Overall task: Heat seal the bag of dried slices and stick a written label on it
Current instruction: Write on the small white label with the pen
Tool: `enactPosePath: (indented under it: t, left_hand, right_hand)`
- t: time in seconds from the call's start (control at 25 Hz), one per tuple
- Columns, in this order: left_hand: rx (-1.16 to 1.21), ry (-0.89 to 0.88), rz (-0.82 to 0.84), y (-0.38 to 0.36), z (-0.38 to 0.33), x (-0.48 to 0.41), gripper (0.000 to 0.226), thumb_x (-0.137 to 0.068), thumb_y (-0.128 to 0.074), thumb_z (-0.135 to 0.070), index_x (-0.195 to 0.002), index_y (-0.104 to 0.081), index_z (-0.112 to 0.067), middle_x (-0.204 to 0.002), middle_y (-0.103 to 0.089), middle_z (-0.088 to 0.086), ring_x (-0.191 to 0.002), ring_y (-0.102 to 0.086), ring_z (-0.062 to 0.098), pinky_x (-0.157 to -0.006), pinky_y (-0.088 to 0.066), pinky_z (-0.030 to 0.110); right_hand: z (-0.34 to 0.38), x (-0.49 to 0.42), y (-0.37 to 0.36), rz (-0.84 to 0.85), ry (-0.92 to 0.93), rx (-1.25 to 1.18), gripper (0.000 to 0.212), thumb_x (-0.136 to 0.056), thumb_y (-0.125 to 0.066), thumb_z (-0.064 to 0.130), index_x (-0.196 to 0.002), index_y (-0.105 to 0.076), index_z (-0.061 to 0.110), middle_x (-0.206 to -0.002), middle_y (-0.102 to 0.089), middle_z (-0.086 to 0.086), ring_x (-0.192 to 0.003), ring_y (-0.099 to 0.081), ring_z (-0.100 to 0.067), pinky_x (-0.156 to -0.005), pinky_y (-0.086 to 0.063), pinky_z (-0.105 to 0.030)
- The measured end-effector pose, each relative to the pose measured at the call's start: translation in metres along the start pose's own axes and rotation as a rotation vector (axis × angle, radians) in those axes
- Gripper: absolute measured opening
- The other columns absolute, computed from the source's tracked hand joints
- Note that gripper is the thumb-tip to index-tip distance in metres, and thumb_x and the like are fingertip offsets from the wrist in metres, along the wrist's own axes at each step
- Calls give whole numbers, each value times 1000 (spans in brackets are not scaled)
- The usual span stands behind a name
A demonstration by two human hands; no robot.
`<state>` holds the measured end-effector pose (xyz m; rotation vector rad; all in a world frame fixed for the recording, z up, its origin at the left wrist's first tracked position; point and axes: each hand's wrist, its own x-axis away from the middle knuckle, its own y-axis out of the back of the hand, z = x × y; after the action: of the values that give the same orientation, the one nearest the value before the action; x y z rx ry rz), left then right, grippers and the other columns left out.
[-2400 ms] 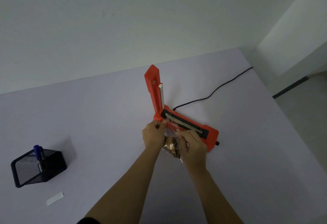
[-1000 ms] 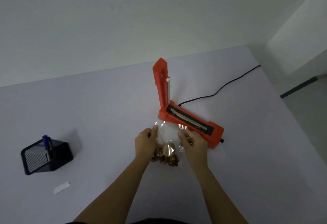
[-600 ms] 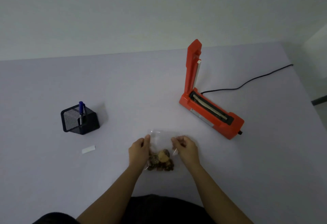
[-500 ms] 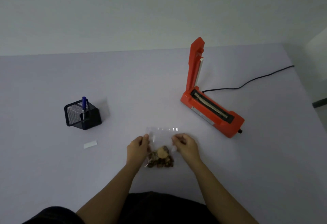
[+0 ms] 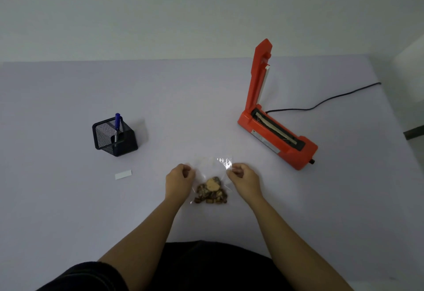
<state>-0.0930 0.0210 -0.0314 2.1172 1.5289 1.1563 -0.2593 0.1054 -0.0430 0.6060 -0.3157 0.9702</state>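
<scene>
A clear plastic bag (image 5: pixel 212 164) lies flat on the table in front of me, with brown dried slices (image 5: pixel 211 191) heaped at its near end. My left hand (image 5: pixel 178 180) pinches the bag's left edge with curled fingers. My right hand (image 5: pixel 243 178) pinches its right edge the same way. The orange heat sealer (image 5: pixel 277 133) stands to the right and farther back, its arm raised upright. A small white label (image 5: pixel 123 174) lies on the table to the left. A blue pen (image 5: pixel 117 125) stands in a black mesh holder (image 5: pixel 114 137).
The sealer's black power cord (image 5: pixel 325 101) runs off toward the table's right edge. The pale table (image 5: pixel 68 210) meets a plain wall at the back. My dark clothing fills the bottom of the view.
Both hands drew the bag off the sealer's bar and laid it on the table nearer to me. The view swung left, bringing the pen holder and label closer to the middle.
</scene>
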Motion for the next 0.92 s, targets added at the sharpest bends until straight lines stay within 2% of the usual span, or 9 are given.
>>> enactPosePath:
  t: [0.16, 0.24, 0.4, 0.52, 0.6, 0.68, 0.72, 0.8, 0.92]
  left_hand:
    - [-6, -111, -77, 31, -7, 0, 23, -93, -51, -19, -107, -64, -6, -94, -65, 6, -81, -54, 14, -73, -40, 23]
    - [16, -164, -164, 61, -12, -4, 22, -94, -49, -18, -101, -66, -6, -84, -64, 5, -72, -54, 13, -68, -38, 22]
    - [111, -204, -389, 137, -9, -22, 23, -94, -47, -16, -92, -67, -3, -72, -62, 6, -59, -49, 14, -54, -36, 17]
    - [98, -163, -520, 185, 10, -44, 24, -95, -45, -16, -103, -64, -3, -92, -65, 10, -79, -56, 19, -64, -39, 17]
    - [115, -60, -480, 206, 27, -64, 33, -96, -43, -20, -121, -56, -3, -116, -63, 14, -101, -59, 25, -82, -46, 28]
    - [113, 69, -310, 214, 39, -82, 43, -97, -40, -26, -135, -44, -5, -130, -57, 15, -115, -55, 30, -94, -44, 35]
    - [101, 98, -226, 214, 41, -88, 45, -98, -39, -27, -137, -42, -5, -130, -57, 14, -115, -54, 30, -93, -43, 33]
    - [76, 61, -143, 210, 43, -95, 38, -98, -38, -22, -130, -49, -6, -121, -63, 13, -99, -59, 27, -80, -45, 30]
    - [64, 44, -146, 207, 46, -101, 30, -94, -39, -13, -115, -59, -5, -104, -68, 16, -80, -56, 26, -69, -43, 30]
  right_hand:
    - [19, -5, 1, -124, 171, 207, 31, -87, -62, 18, -116, -58, 8, -109, -60, -5, -100, -57, -15, -87, -45, -25]
    - [45, -6, -11, -155, 328, 228, 23, -90, -57, 19, -112, -61, 10, -106, -57, -2, -97, -55, -11, -86, -46, -25]
    - [104, -8, -68, -65, 579, 226, 15, -92, -54, 18, -98, -66, 11, -94, -58, 5, -88, -55, -8, -81, -45, -22]
    - [140, -10, -117, 12, 670, 258, 16, -93, -53, 18, -97, -66, 11, -96, -64, 0, -86, -54, -7, -80, -45, -21]
    - [163, -13, -150, 58, 710, 297, 19, -94, -52, 19, -102, -65, 11, -103, -65, -5, -88, -55, -7, -82, -46, -22]
    - [186, -18, -181, 112, 709, 353, 25, -95, -50, 22, -114, -62, 12, -114, -63, -7, -98, -58, -12, -86, -43, -21]
    - [196, -21, -195, 146, 689, 392, 29, -95, -50, 23, -120, -59, 12, -120, -61, -7, -105, -57, -16, -88, -42, -22]
    - [208, -29, -217, 200, 641, 483, 38, -94, -52, 26, -128, -52, 12, -129, -56, -9, -115, -53, -22, -94, -41, -28]
    - [212, -36, -232, 192, 628, 550, 34, -89, -60, 23, -121, -59, 11, -125, -61, -9, -116, -54, -24, -97, -40, -30]
